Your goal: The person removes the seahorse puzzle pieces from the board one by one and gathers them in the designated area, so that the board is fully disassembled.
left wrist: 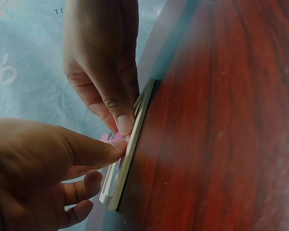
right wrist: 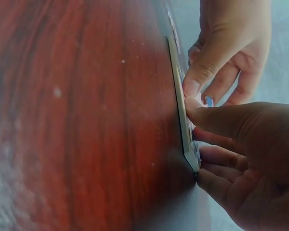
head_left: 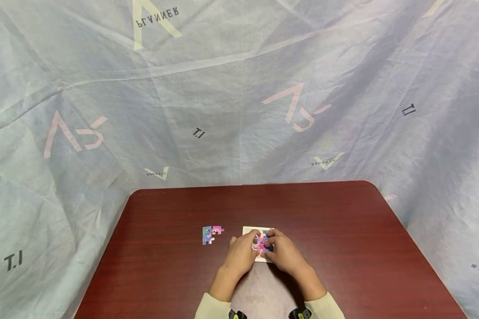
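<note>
A small pale puzzle board (head_left: 248,229) lies on the table, with several pink, purple and blue jigsaw pieces (head_left: 261,244) in its middle. My left hand (head_left: 241,254) bends over the board's left side. My right hand (head_left: 286,254) reaches over its right side. In the left wrist view, thumb and fingers of my left hand (left wrist: 43,154) pinch a pink jigsaw piece (left wrist: 118,136) low over the board's near edge (left wrist: 130,159). Right beside it, my right hand (right wrist: 250,144) pinches at the jigsaw pieces with thumb and forefinger, other fingers bent along the board's side. The hands hide much of the board.
Left of the board, several loose jigsaw pieces (head_left: 206,233), blue and pink, lie close together on the dark red wooden table (head_left: 163,270). A grey printed cloth (head_left: 223,88) hangs behind the table and along its sides.
</note>
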Demonstrator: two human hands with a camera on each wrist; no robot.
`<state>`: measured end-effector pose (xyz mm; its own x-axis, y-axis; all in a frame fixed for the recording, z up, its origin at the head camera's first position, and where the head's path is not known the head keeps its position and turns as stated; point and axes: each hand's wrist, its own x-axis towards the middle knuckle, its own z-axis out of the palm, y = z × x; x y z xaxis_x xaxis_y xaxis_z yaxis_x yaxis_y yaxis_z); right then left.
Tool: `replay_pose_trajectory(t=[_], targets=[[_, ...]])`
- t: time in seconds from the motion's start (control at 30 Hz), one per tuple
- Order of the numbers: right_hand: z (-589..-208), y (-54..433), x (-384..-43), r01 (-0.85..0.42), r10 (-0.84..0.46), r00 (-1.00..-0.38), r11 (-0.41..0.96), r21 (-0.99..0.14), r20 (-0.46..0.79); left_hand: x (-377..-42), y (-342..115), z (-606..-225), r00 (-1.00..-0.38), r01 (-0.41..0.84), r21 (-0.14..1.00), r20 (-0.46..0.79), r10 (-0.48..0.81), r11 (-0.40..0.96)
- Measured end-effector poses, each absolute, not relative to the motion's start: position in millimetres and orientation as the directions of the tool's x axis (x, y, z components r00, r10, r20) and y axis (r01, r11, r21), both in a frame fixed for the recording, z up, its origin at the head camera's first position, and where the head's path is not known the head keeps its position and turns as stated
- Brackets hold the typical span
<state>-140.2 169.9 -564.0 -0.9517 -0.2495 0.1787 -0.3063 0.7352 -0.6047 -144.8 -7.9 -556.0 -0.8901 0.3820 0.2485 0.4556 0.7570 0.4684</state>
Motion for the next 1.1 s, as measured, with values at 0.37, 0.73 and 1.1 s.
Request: replay_pose_trajectory(t=[0.37,0.73,1.1], targets=[[-563.7,168.8,-139.7,-0.319,-0.257,-0.948,0.739,-0.594,0.189,-143.7,-6.7,-555.4,-0.885,0.464,0.443,0.271,0.379,0.767],[-565.0,172.0,-140.7,-0.306,-0.245,-0.952,0.737,-0.603,0.184,-147.2,-8.7,-556.5,-0.89,0.451,0.45,0.299,0.345,0.771],[-566.2,171.1,-141.1,-0.286,-0.232,-0.958,0.743,-0.605,0.168,-148.4,-12.4,-558.8,-0.89,0.445,0.46,0.325,0.321,0.768]])
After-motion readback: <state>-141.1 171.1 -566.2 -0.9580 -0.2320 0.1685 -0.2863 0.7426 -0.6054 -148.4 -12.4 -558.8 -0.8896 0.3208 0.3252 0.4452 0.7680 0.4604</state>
